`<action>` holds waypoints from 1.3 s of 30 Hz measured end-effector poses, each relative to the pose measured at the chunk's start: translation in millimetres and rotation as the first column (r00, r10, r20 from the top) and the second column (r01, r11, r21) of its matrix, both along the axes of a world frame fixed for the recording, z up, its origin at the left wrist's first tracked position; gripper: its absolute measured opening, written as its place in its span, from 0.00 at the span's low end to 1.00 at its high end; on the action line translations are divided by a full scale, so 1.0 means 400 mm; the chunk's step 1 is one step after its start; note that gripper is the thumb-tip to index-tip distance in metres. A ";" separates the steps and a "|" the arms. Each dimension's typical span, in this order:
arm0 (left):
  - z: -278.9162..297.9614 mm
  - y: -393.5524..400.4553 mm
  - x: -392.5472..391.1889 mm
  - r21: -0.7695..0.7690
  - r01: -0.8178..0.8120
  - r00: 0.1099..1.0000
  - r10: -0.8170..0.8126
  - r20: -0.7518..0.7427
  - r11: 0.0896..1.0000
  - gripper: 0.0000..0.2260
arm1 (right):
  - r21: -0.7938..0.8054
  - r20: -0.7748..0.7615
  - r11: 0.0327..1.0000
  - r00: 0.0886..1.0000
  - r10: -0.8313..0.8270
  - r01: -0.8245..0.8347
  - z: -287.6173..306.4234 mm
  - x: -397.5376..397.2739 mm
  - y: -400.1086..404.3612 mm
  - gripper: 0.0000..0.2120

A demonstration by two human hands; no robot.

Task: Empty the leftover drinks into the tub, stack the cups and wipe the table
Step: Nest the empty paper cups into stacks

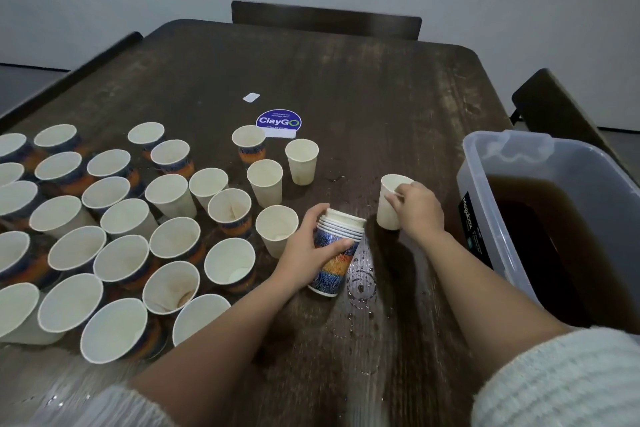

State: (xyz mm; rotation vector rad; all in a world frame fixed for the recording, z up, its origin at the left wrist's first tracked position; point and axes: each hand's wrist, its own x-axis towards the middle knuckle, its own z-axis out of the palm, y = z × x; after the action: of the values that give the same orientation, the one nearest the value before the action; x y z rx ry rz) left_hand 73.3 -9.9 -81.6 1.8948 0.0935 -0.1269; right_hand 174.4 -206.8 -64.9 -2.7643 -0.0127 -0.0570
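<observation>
- The left hand [304,253] wraps around a nested stack of blue-and-orange patterned paper cups [337,250], thumb across the printed side and fingers curled behind. The stack tilts, its rims leaning toward one o'clock and its base resting on the dark brown wooden table [363,87].
- The right hand [417,206] pinches the rim of a single plain cream paper cup [389,204] from above; the cup stands upright just at two o'clock of the stack, apart from it.
- A translucent grey plastic tub [519,163] sits at three o'clock of the right hand, near the table's right edge, holding dark brown liquid.
- Drops and a small wet patch [362,282] lie on the wood right beside the stack's base, on its right.
- A crowd of open, upright paper cups [173,191], some plain, some patterned, fills the table at nine o'clock of the left hand; several show brown stains inside.
- A round blue "ClayGO" sticker [278,121] lies flat at twelve o'clock of the stack, well apart.
- White knitted sleeves [561,381] cover both forearms near the bottom edge.
</observation>
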 end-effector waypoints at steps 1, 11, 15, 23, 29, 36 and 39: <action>-0.001 -0.002 0.001 0.003 0.010 1.000 -0.010 -0.006 1.000 0.31 | 0.060 0.050 0.998 0.999 -0.018 0.015 0.019 -0.006 0.005 0.18; 0.054 -0.023 0.004 0.007 -0.022 1.000 0.022 0.016 1.000 0.42 | 0.356 0.298 0.889 0.937 0.183 -0.287 0.154 -0.114 0.063 0.13; 0.075 -0.012 -0.009 -0.047 -0.022 0.998 0.024 0.049 0.999 0.43 | 0.372 0.199 0.875 0.947 0.251 -0.310 0.156 -0.154 0.085 0.12; 0.116 0.035 -0.046 -0.211 -0.033 0.992 0.058 0.110 0.977 0.39 | 0.577 0.179 0.734 0.933 0.313 -0.358 0.174 -0.209 0.152 0.12; 0.158 0.119 -0.056 -0.210 0.080 0.980 -0.038 0.196 0.974 0.32 | 0.657 0.174 0.663 0.928 0.329 -0.358 0.180 -0.250 0.240 0.20; 0.163 0.257 -0.053 -0.164 0.155 0.977 -0.126 0.173 0.974 0.28 | 0.664 0.154 0.667 0.934 0.321 -0.339 0.169 -0.275 0.352 0.25; 0.159 0.294 -0.053 -0.142 0.153 0.978 -0.129 0.163 0.978 0.28 | 0.684 0.112 0.654 0.932 0.344 -0.323 0.171 -0.271 0.382 0.23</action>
State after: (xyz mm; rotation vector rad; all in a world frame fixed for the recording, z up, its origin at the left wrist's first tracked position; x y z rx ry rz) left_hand 52.0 107.5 -18.1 1.7493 -0.1526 -0.0823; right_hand 66.1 -54.1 3.4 -1.9545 -0.4131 0.0660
